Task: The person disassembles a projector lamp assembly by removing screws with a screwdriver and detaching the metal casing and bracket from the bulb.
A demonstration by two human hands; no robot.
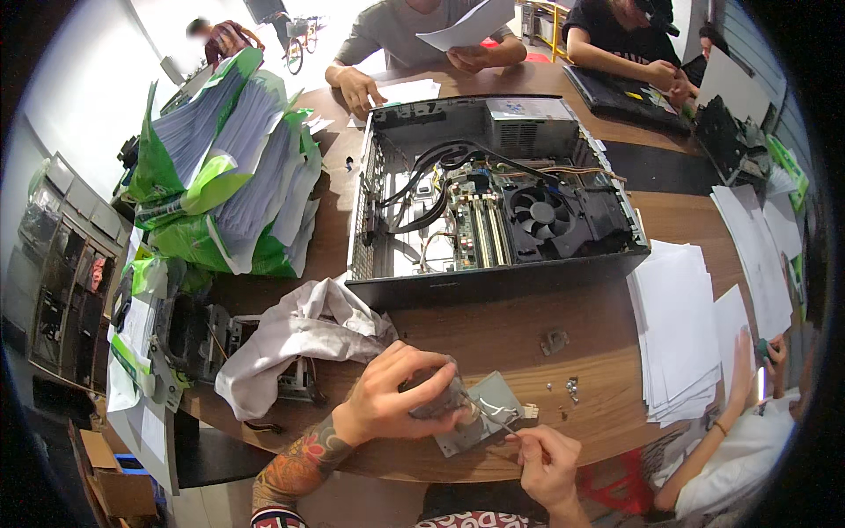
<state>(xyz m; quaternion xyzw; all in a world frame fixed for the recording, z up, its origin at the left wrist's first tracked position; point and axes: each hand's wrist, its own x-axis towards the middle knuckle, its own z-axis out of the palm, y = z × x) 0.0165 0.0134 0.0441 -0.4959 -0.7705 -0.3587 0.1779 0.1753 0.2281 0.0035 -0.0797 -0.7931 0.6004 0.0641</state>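
My left hand point(392, 392), fingers curled, grips a dark rounded part point(429, 393) above the near edge of the table. Just under and beside it lies a flat grey metal plate point(487, 407), with light wires and a small pale connector point(530, 411) at its right side. My right hand point(550, 462) is closed in a pinch at the plate's lower right. A thin greyish length runs from its fingertips toward the dark part; whether it is a wire or a slim tool, I cannot tell.
An opened desktop computer case point(493, 271) stands beyond my hands. Left of them are a crumpled cloth point(295, 339) and green-wrapped paper stacks point(220, 176). Small screws point(572, 389) and a little metal bracket point(554, 342) lie rightward, before white paper sheets point(673, 334). Other people sit around the table.
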